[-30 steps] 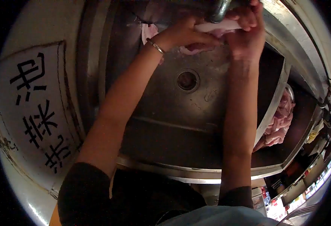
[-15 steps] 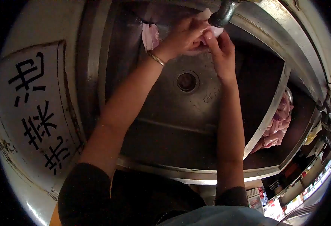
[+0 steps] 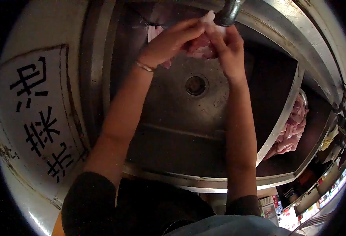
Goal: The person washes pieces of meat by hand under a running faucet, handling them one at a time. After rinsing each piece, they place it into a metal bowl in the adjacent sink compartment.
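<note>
Under the faucet (image 3: 228,15) at the far side of the metal sink, my two hands hold one piece of raw meat (image 3: 202,48) with a whitish, wet upper part. My left hand (image 3: 172,41), with a bracelet at the wrist, grips it from the left, fingers bent. On the right side my right hand (image 3: 230,51) has its thumb and fingers closed on the whitish part. Another strip of pale and pink meat (image 3: 154,33) lies in the sink, partly hidden behind my left hand.
The sink drain (image 3: 196,85) is below my hands. In the right basin, beyond a metal divider (image 3: 279,126), sits a heap of raw meat (image 3: 291,131). A sign with black characters (image 3: 39,114) is at the left.
My left hand has moved left and slightly down, covering more of the strip. More pink meat now shows between my hands.
</note>
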{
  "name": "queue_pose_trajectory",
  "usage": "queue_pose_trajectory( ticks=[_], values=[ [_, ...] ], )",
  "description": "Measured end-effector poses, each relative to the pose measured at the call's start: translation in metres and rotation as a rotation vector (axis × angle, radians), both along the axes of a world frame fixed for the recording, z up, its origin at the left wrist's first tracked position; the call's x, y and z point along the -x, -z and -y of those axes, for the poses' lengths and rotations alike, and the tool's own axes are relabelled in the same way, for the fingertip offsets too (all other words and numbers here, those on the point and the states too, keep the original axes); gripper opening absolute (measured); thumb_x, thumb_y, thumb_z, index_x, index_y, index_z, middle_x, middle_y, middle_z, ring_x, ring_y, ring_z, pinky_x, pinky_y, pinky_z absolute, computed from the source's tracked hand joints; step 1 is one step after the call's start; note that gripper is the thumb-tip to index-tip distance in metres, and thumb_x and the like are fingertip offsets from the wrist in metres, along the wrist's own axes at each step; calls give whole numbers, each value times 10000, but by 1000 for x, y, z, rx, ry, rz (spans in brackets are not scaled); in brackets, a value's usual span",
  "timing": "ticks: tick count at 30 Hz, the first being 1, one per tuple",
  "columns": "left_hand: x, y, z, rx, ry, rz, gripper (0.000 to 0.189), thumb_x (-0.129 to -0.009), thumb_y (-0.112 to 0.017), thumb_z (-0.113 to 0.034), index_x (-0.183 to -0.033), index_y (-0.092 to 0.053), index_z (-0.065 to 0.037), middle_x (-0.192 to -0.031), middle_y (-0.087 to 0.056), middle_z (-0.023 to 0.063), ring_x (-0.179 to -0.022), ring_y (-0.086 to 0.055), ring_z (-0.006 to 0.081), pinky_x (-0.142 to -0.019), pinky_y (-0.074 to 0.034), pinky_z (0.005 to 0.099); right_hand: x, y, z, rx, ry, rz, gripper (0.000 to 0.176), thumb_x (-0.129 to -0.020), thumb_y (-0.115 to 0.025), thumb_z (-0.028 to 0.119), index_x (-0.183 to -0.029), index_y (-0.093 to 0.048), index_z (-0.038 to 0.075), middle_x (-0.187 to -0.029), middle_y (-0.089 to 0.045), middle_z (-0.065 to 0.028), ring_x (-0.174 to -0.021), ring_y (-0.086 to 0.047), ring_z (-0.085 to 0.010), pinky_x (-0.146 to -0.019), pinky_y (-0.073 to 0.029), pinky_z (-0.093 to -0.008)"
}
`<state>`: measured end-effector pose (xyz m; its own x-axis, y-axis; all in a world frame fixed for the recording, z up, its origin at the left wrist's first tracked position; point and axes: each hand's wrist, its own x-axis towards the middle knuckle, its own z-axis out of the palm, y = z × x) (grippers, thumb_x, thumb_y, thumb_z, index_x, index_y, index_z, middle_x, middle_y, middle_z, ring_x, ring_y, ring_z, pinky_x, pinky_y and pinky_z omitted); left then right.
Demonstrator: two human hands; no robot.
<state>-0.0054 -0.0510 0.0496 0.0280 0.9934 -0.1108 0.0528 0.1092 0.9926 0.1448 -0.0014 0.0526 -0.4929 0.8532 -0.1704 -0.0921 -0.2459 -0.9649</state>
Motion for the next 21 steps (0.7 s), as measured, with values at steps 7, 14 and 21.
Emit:
queue_pose_trajectory(
  ticks=[7,14,21],
  values=[
    [4,7,10,252,-180,467,296,-829,-551,-290,-1002,-548,-49,-726,-562,0,-617,-515,66,-531,-403,188,16,-18,-1,-245,-34,387,161,-812,-557,159,-879,-524,16,-664,-577,-70,-518,-543,-114,-466,-435,-262],
    [-21,24,2,30,-483,994,274,-834,-538,-307,-980,-548,-76,-879,-563,23,-805,-519,93,-664,-418,240,29,7,-7,-562,177,165,132,-854,-501,127,-850,-586,25,-655,-568,-18,-576,-487,-35,-487,-379,-195],
    [-59,39,0,-29,-511,441,326,-882,-442,-304,-1079,-465,-45,-991,-532,38,-868,-507,121,-714,-417,276,30,14,-7,-441,255,71,132,-784,-520,31,-905,-563,2,-826,-588,-88,-754,-553,-114,-623,-441,-238]
  ],
)
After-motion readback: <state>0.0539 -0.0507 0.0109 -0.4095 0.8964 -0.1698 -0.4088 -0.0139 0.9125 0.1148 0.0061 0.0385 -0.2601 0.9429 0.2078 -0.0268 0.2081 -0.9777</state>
